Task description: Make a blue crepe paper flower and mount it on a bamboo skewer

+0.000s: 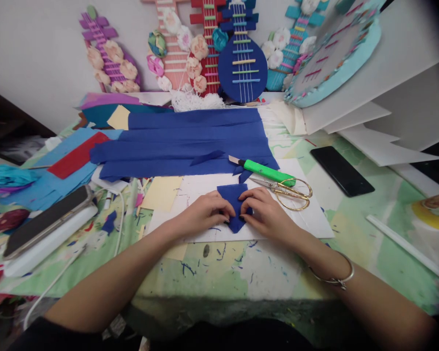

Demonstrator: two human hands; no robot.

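A small piece of dark blue crepe paper [234, 197], pointed at its near end, lies on a white board [310, 222] in front of me. My left hand [208, 210] pinches its left edge with the fingers curled. On the opposite edge, my right hand [261, 209] has its fingers bent and pressed to the paper. Just beyond the right hand are gold-handled scissors [296, 195] and a green craft knife [269, 171] with its blade out. Long folded strips of blue crepe paper [190, 139] stretch across behind them.
A black phone [342, 170] lies at right, near a white stick [406, 246]. Another phone [49, 219] leans on a white stand at left, its cable trailing over the table. Decorated paper instruments [242, 68] stand along the wall. Blue scraps litter the green tablecloth [270, 273].
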